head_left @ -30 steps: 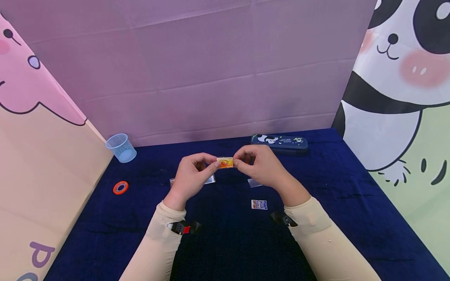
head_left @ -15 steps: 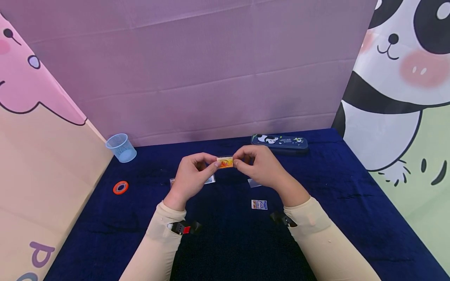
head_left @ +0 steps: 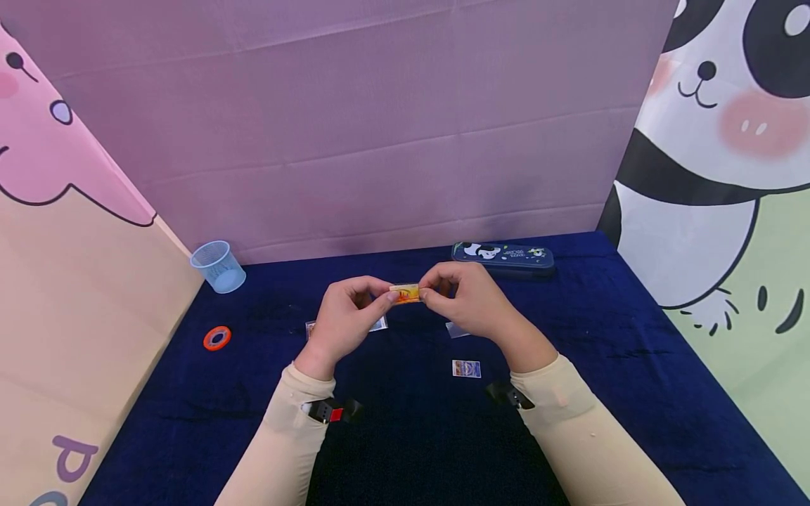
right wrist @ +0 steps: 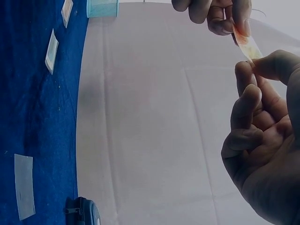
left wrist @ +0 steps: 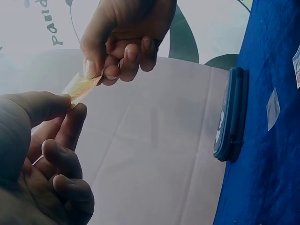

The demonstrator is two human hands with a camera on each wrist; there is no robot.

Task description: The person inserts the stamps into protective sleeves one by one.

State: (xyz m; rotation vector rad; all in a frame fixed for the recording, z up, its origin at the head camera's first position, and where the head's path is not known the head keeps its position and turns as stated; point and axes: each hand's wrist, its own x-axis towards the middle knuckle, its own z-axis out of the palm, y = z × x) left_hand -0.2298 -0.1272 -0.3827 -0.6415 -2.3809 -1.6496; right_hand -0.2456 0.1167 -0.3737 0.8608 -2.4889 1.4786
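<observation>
A small yellow-and-orange printed card [head_left: 406, 293] is held up level above the table, between both hands. My left hand [head_left: 344, 316] pinches its left end between thumb and index finger. At the other end, the thumb and index finger of my right hand [head_left: 468, 299] pinch the card's edge. Both wrist views show the card [left wrist: 83, 89] stretched between the two sets of fingertips, the other fingers loosely curled. On the cloth, below the right hand, lies a small blue picture card [head_left: 466, 369]. A clear plastic sleeve [head_left: 458, 329] is partly hidden by that hand.
More cards [head_left: 378, 324] lie partly hidden behind the left hand. A dark blue panda pencil case [head_left: 506, 258] sits at the back edge. To the left are a light blue mesh cup [head_left: 218, 267] and an orange tape roll [head_left: 217, 338]. A purple cloth wall [head_left: 380, 140] closes off the back.
The card's printed face has tipped very slightly. Both hands keep nearly the same place and grip, and the things on the table have not moved.
</observation>
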